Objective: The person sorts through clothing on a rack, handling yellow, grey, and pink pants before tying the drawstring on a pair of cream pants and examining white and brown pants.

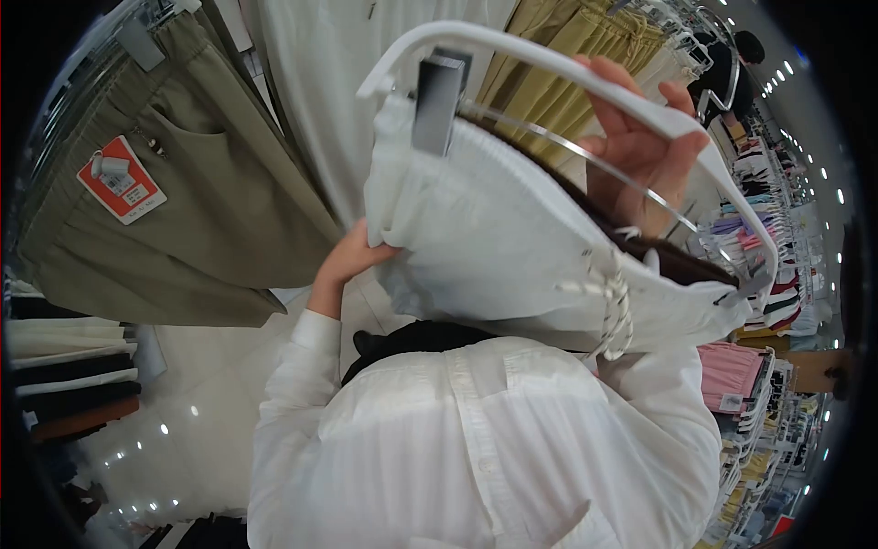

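A white hanger with metal clips carries a white garment that has a gathered waist and a pale knotted drawstring. Dark brown fabric shows behind its waistband. My right hand is at the hanger's upper right, fingers curled around the white bar. At the garment's left edge, my left hand pinches the cloth, with its fingertips hidden behind the fabric. The hanger is tilted, its metal hook at the upper right.
Olive trousers with a red and white tag hang at the left. Folded clothes lie below them. Yellow garments hang behind the hanger. Racks with pink shorts stand at the right. A person in dark clothing is at the upper right.
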Available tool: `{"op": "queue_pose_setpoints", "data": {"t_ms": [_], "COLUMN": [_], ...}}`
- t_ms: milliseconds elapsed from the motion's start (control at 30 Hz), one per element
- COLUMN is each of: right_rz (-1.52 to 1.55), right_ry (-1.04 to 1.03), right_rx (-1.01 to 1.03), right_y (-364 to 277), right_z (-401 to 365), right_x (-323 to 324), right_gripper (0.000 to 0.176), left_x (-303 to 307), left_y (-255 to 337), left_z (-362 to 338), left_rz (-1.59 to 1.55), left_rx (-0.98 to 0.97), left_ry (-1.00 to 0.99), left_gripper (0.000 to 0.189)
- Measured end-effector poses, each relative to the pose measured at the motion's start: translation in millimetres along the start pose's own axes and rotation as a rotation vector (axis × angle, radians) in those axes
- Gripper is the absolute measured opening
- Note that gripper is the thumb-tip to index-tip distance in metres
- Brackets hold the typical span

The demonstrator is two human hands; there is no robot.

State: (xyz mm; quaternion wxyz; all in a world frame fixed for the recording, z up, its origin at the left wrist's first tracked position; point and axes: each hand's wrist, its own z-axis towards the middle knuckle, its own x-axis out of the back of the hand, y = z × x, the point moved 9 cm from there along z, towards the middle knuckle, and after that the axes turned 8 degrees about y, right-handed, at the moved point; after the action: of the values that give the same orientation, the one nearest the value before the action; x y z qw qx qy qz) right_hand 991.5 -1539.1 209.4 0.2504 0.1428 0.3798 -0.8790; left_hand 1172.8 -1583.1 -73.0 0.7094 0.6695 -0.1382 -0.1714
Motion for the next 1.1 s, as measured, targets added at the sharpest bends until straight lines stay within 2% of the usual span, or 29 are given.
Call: {"op": "queue_pose_setpoints", "data": {"t_ms": [33,100,133,200,267,300,333,400,433,467,533,567,600,667,767,800,833,900,933,1000,1033,1067,1100], "right_rz": [-0.017,-0.038,-0.059,-0.098,-0.056,-0.077,-0.065,-0.105,-0.148,-0.142,-0.393,-0.397,-0.123,0.188,-0.003,0.005,-0.164,-0.446,-0.434,-0.630,-0.686,-0.674,-0.777], "right_ry": [-0.057,-0.130,-0.161,-0.228,-0.106,-0.085,-0.103,-0.137,-0.177,-0.187,-0.427,-0.339,-0.228,-0.268,-0.306,-0.302,-0.414,-0.578,-0.579,-0.559,-0.427,-0.420,-0.432], "right_rx": [-0.021,-0.040,-0.061,-0.090,-0.094,-0.084,-0.075,-0.072,-0.107,-0.099,-0.461,-0.567,-0.701,-0.803,-0.917,-0.913,-0.900,-0.900,-0.906,-0.703,-0.755,-0.790,-0.632], "right_y": [3,7,10,13,13,9,8,8,10,6,37,46,56,34,19,20,25,25,27,27,26,29,26], "right_z": [-4,-14,-18,-26,-29,-28,-25,-19,-16,-9,-8,-6,-8,-3,-3,2,5,9,9,15,14,8,14], "right_x": [-6,-17,-20,-26,-30,-26,-25,-20,-15,-5,18,53,97,104,106,108,108,100,102,113,115,114,113], "right_gripper": [0.044,0.043,0.042,0.042,0.044,0.046,0.046,0.047,0.049,0.049,0.048,0.043,0.039,0.042,0.046,0.046,0.045,0.040,0.040,0.039,0.046,0.046,0.046], "left_x": [2,-2,-4,-20,-35,-36,-35,-28,-25,-26,-15,-13,-10,-6,-16,-22,-27,-40,-45,-37,-33,-30,-30], "left_y": [23,94,120,177,195,205,205,186,194,196,201,205,207,211,222,226,231,244,242,218,216,212,214], "left_z": [-2,-10,-9,-14,-19,-18,-20,-18,-21,-22,-26,-31,-31,-31,-28,-26,-23,-17,-13,-5,0,3,6], "left_rz": [0.008,-0.509,-0.492,-0.564,-0.354,-0.346,-0.333,-0.351,-0.386,-0.379,-0.462,-0.448,-0.441,-0.291,-0.200,-0.130,-0.125,0.120,0.125,-0.021,-0.048,-0.073,-0.056], "left_rx": [0.003,-0.152,-0.165,-0.263,-0.155,-0.189,-0.205,-0.101,-0.204,-0.215,-0.294,-0.275,-0.285,-0.321,-0.345,-0.352,-0.348,-0.427,-0.416,-0.235,-0.328,-0.305,-0.319], "left_ry": [0.006,-0.134,-0.125,-0.269,-0.303,-0.222,-0.210,-0.072,0.017,0.022,0.129,0.194,0.199,0.200,0.248,0.249,0.246,0.240,0.245,0.399,0.415,0.465,0.486], "left_gripper": [0.048,0.057,0.057,0.059,0.058,0.049,0.049,0.039,0.029,0.029,0.025,0.024,0.024,0.023,0.029,0.032,0.032,0.036,0.036,0.035,0.034,0.033,0.032]}}
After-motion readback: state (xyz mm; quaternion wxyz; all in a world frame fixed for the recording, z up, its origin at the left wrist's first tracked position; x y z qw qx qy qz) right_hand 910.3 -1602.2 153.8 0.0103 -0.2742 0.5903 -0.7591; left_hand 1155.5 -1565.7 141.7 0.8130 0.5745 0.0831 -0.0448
